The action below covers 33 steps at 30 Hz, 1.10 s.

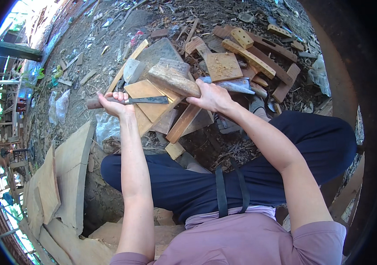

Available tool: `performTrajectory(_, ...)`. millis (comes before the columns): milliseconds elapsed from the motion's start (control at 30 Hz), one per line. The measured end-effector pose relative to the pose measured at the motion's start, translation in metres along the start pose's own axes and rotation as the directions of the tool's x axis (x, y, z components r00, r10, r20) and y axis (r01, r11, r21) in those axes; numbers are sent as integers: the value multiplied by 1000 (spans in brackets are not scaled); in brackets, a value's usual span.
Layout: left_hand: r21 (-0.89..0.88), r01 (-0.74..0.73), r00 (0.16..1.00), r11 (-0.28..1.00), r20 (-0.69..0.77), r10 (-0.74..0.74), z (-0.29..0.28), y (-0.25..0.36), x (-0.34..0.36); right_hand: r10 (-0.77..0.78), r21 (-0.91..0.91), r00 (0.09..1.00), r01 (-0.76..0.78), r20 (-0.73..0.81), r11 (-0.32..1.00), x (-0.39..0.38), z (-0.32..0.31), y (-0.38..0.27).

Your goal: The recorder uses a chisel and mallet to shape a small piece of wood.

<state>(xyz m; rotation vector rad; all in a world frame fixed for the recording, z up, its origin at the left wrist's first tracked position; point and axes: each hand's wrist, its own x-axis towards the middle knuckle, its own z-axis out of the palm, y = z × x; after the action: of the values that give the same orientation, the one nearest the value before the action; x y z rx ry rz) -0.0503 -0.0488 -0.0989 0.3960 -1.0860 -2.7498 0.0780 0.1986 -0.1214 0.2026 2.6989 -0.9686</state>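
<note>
My left hand [118, 105] is closed, palm up, round a chisel. The chisel [151, 100] has a brown wooden handle and a flat dark blade pointing right, over some light wooden boards [146, 90]. My right hand [213, 96] grips the narrow end of a rough, worn wooden mallet [171, 79]. Its thick end points up and left, above the boards and a grey stone slab [164, 49]. Chisel and mallet are apart. Just below the mallet's grip, a brown wooden bar [183, 123] leans at a slant.
Right of the mallet lie a square board with shavings [224, 66], a block with holes [249, 58] and several dark wood pieces. Big pale planks [67, 168] lean at my left. Plastic bags [59, 106] and chips litter the dirt ground. My crossed legs [303, 137] frame the near side.
</note>
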Motion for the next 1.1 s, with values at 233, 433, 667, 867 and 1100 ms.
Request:
performTrajectory(233,341,87,821,936,-556,127,7,-24,50,6,8,1000,-6,9,1000,-2,2,10)
performTrajectory(433,-8,453,634,892,-700,-328,-44,0,93,4,17,1000,-4,12,1000,-2,3,5)
performTrajectory(667,-88,226,961,970,-144,-237,1,40,33,-39,0,999,39,-24,999,-2,2,9)
performTrajectory(867,236,-196,980,952,36,193,52,18,-18,-3,-30,1000,3,4,1000,-2,2,3)
performTrajectory(1100,281,-303,943,911,-51,329,63,0,-37,-17,-9,1000,16,-17,1000,-2,4,7)
